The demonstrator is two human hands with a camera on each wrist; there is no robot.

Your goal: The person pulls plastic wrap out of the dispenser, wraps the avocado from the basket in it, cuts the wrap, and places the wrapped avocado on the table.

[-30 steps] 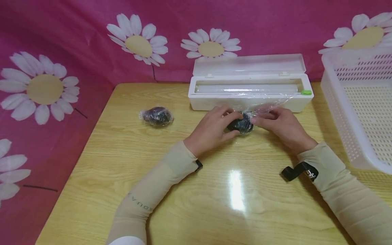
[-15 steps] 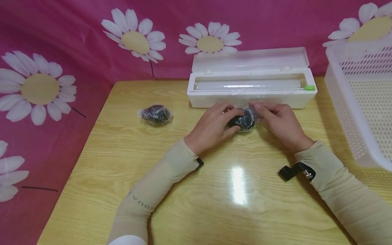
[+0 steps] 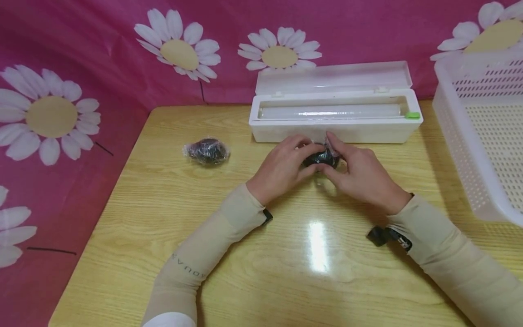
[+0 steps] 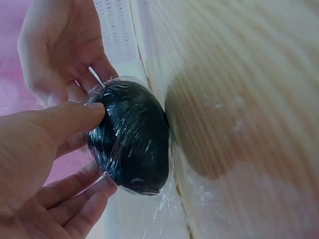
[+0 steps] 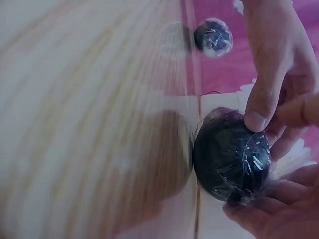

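Note:
A dark, glossy egg-shaped thing wrapped in cling film lies on the table between both hands. My left hand grips it from the left, thumb on the near side and fingers over the far side. At its right end my right hand curls thumb and fingers round the film. In the left wrist view the wrapped dark thing shows tight, creased film. Loose film bunches by the right fingers in the right wrist view. A second dark thing in cling film lies to the left.
Behind the hands stands an open white cling film box with a film roll inside and a green slider at its right end. A white perforated basket stands at the right. A pink flowered cloth hangs behind the table.
The film strip that stretched towards the box no longer shows. My right hand has drawn in from the right and turned, its thumb now near the left thumb at the wrapped thing.

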